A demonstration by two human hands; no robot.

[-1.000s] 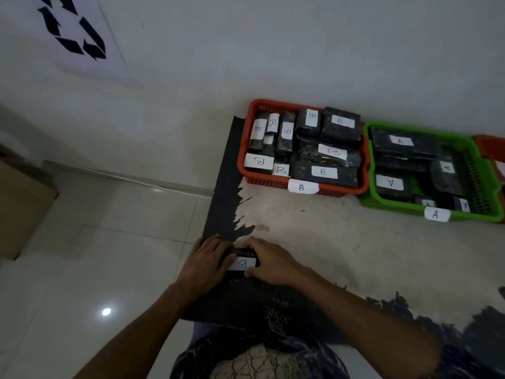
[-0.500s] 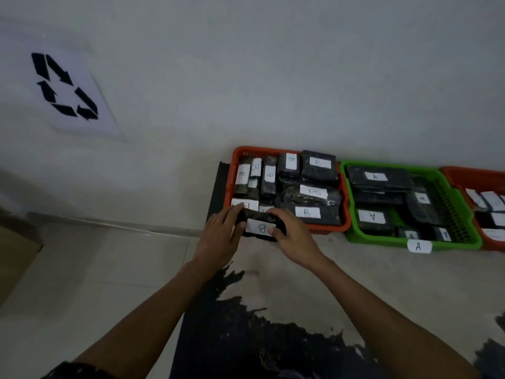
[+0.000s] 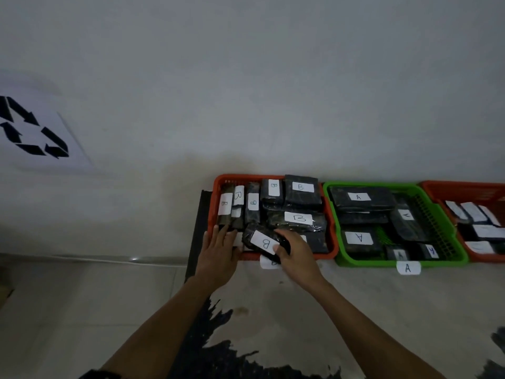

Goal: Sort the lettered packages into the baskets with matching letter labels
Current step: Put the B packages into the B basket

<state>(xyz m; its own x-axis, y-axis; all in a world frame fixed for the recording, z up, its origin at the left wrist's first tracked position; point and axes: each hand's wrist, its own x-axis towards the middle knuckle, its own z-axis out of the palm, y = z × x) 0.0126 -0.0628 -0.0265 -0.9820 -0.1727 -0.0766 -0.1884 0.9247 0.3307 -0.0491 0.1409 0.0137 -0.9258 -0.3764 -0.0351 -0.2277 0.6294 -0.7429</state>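
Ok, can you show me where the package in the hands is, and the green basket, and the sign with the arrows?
Package [image 3: 264,243], head view: on its white B label.
Green basket [image 3: 332,203], head view: on its left rim.
Arrow sign [image 3: 54,149], head view: on a black arrow.

right hand grips B package over orange B basket front edge | left hand flat on front-left corner | green A basket touching its right side

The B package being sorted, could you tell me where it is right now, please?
In the head view, the B package sits tilted over the front of the orange B basket, gripped by the right hand, with the left hand beside it.
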